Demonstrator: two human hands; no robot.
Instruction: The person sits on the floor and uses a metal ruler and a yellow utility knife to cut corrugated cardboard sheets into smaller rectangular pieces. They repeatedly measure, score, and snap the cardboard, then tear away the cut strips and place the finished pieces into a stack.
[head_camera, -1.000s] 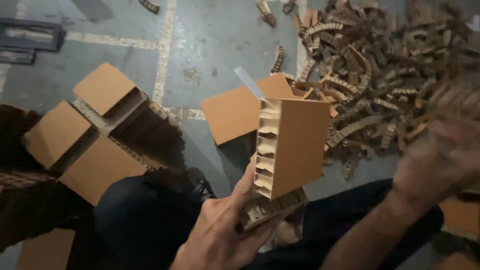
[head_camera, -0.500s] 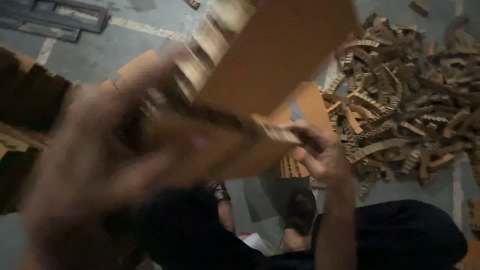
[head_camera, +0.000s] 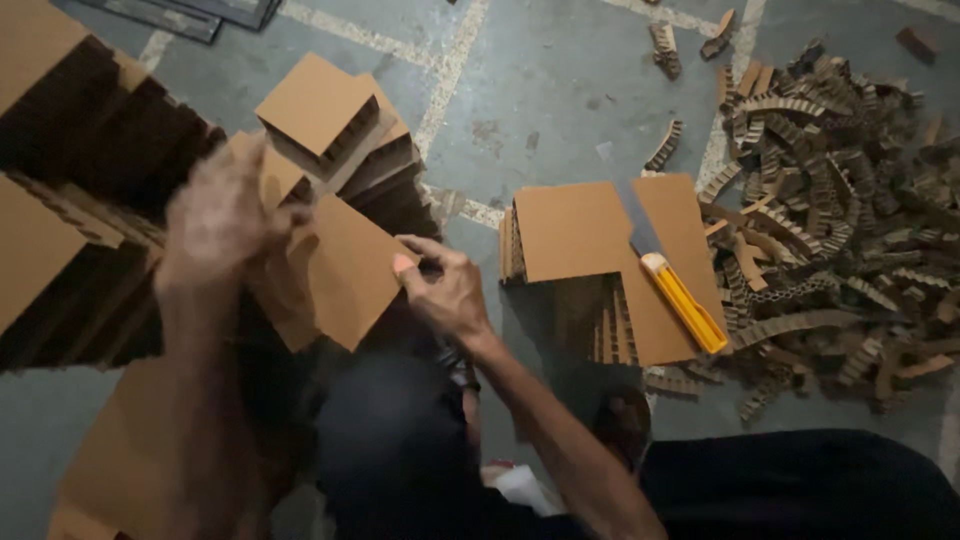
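Two hands: both on one brown cardboard panel (head_camera: 345, 270), held low-centre over the lap, tilted.
Panel: flat honeycomb-core board, plain brown face, no print seen; sits betw. the hands, in front of the stacks at left.
Left hand (head_camera: 215, 215): blurred, raised at panel's upper-left edge; fingers look curled on the board, grip can't be told for sure.
Right hand (head_camera: 445, 290): thumb and fingers pinch panel's right edge, closed on it; forearm runs down-right toward the body.
Stacks, left: honeycomb board stacks (head_camera: 90, 190), brown tops, dark open cells on the sides, piled along left edge.
Small blocks: square-topped cardboard blocks (head_camera: 335, 120) just behind the held panel, stacked askew.
Centre piece: larger honeycomb slab (head_camera: 590, 240) on the floor, right of the right hand, flat brown top, ribbed side showing.
Cutter: utility knife (head_camera: 672, 285), yellow handle, grey blade out, lies diagonally on the slab's top.
Scrap: big heap of cardboard offcuts (head_camera: 840, 200), wavy strips, right side, touching the slab's right edge; a few loose bits farther up.
Floor: grey concrete floor (head_camera: 560, 90), worn pale painted lines crossing it.
Body: dark trousers (head_camera: 800, 490) at bottom, person seated low, indoors, dim light.
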